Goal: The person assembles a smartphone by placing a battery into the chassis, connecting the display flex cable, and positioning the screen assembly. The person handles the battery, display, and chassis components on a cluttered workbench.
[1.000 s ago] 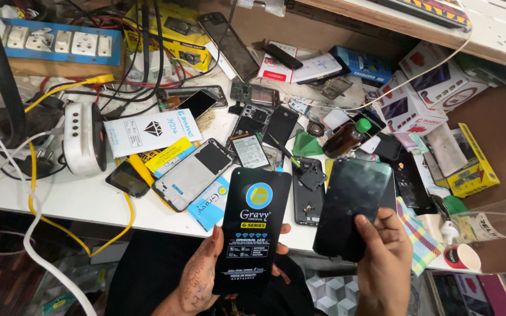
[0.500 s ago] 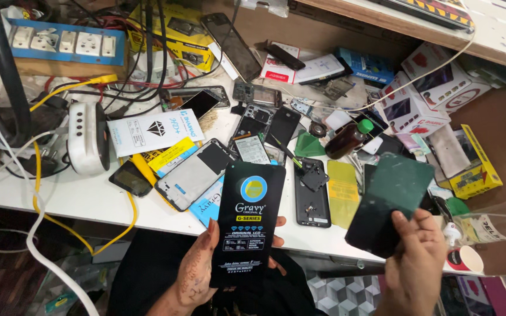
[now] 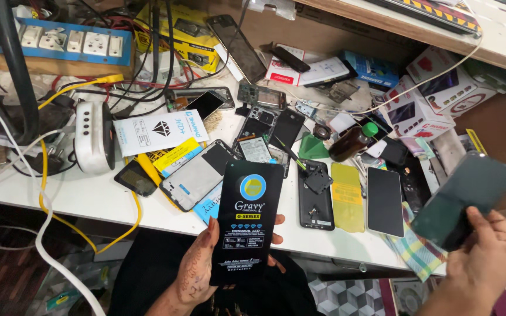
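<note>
Across the white workbench (image 3: pixel 89 202), which carried everything else and was the largest thing in view, phone parts lay spread out flat, apparently so each could be seen and picked up singly. At its back left sat a blue power strip (image 3: pixel 68 41) with white sockets, close to the cables it fed; one yellow cable (image 3: pixel 45 193) looped off the front edge. Two red-and-white cartons (image 3: pixel 434 96) stood stacked at the back right, out of the working area.

Nearer the middle lay one white sleeve with a diamond mark (image 3: pixel 159 131), one silver phone frame (image 3: pixel 200 175), one black phone back (image 3: pixel 315 196) face down, one yellow film (image 3: pixel 346 196) and one phone with a dark screen (image 3: pixel 385 201), side by side in a row. One brown bottle with a green cap (image 3: pixel 352 140) lay tilted behind them.

The left hand (image 3: pixel 197 272) was closed around the lower part of one tall black flat box (image 3: pixel 248 222), fingers behind and thumb at the right edge, holding it upright with the printed face toward the camera, seemingly for reading; the box stood over the bench's front edge. The right hand (image 3: pixel 478 263) pinched one dark glass panel (image 3: pixel 464 199) by its lower corner, off to the right beyond the bench, tilted, likely to keep fingers off its face.
</note>
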